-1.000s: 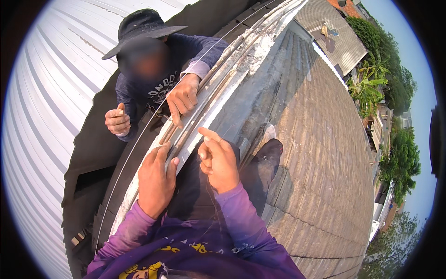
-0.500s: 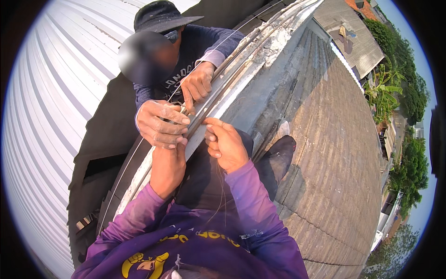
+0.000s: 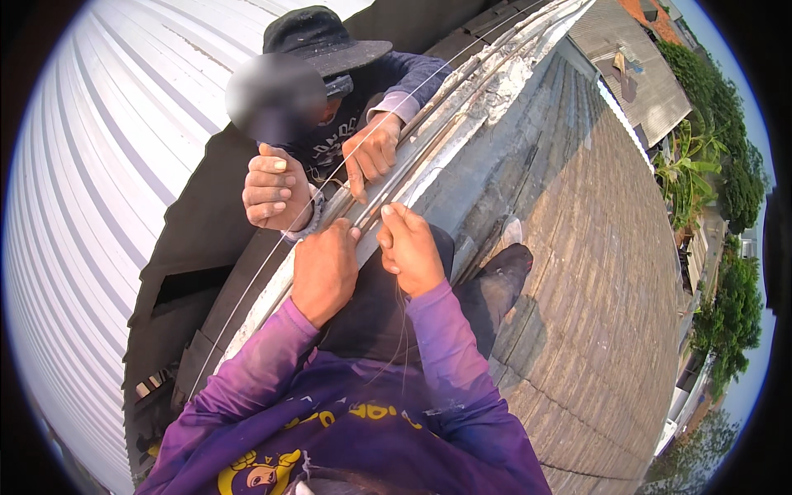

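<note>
Long thin metal rods [image 3: 426,144] run along the top of a narrow white-crusted ledge [image 3: 505,76]. My left hand [image 3: 326,268] is closed against the near side of the rods; its fingertips are turned away, so what they hold is hidden. Beside it, my right hand [image 3: 412,252] pinches a thin wire [image 3: 402,326], whose loose ends dangle below toward my lap. Across the ledge, a co-worker's hand [image 3: 373,155] presses a finger onto the rods. The co-worker's other hand [image 3: 276,191] is raised with curled fingers, apart from mine.
A taut pale string [image 3: 262,268] runs along the ledge, passing in front of the co-worker. White corrugated roofing [image 3: 107,165] slopes at the left, with a dark opening [image 3: 194,285] under its edge. Weathered brown roofing [image 3: 586,305] drops away at the right, where my foot [image 3: 505,272] rests.
The co-worker's nearer hand has lifted off my left hand and risen to the left. My right hand has drawn in slightly, its pointing finger now curled. The view has shifted a little.
</note>
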Motion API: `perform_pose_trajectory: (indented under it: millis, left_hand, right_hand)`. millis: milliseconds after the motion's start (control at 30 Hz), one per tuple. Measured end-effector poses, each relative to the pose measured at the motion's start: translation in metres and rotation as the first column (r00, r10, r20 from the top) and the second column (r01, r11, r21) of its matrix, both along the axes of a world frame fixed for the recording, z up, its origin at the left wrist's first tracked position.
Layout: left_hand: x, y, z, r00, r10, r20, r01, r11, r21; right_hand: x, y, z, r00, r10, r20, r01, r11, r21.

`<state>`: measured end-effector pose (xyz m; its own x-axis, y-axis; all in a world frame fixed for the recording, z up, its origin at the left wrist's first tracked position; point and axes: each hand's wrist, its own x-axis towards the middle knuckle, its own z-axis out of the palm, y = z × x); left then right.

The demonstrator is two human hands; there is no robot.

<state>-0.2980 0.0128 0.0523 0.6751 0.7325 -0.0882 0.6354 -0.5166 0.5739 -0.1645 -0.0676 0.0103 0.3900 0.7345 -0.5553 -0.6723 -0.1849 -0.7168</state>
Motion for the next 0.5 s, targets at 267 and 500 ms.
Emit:
perform_pose_trajectory:
  millis: [267,500]
  left_hand:
    - [0.003,0.000,-0.009,1.000,0.021,0.005,-0.021,1.000,0.018]
    - [-0.005,-0.023,-0.030,0.956,-0.029,0.293,-0.038,0.975,0.220]
  right_hand:
    - [-0.016,0.016,-0.019,0.529,0.143,0.836,0.069,0.975,-0.210]
    - [-0.020,0.026,-0.014,0.562,0.107,0.820,0.136,0.966,-0.219]
